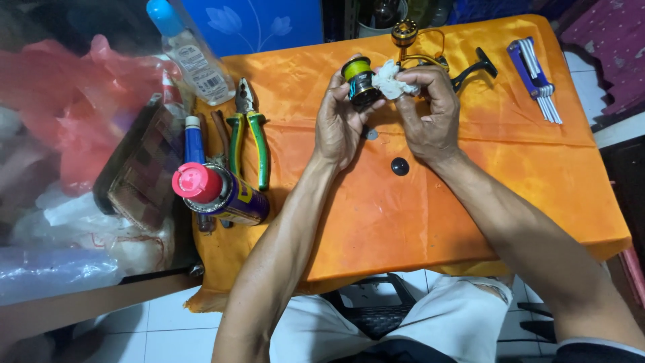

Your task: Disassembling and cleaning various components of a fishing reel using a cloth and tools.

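- We see a fishing reel spool (360, 81) held up over the far middle of the orange cloth (403, 222) that covers the small table. The spool is dark and has bright yellow-green line wound on it.
- The left hand (338, 124) is wrapped around the spool, with its fingers closed tight on it from the left side.
- The right hand (430, 111) pinches a crumpled white tissue (391, 82). Its fingers are pressed together on the tissue, and the tissue touches the right side of the spool.
- Just behind the hands lies the rest of the fishing reel (420, 47). It is gold and black, and its black handle (476, 67) sticks out to the right.
- On the cloth near the wrists sits a small round black cap (400, 166). A smaller grey round piece (371, 134) lies just under the left hand.
- Far to the right is a blue set of hex keys (536, 77), fanned open.
- To the left lie pliers (247, 131) with green and yellow grips.
- Nearer us on the left, a spray can (222, 193) with a pink-red cap lies on its side.
- At the far left corner a clear bottle (191, 54) with a blue cap leans.
- Pink plastic bags (60, 101) are piled beside the table.
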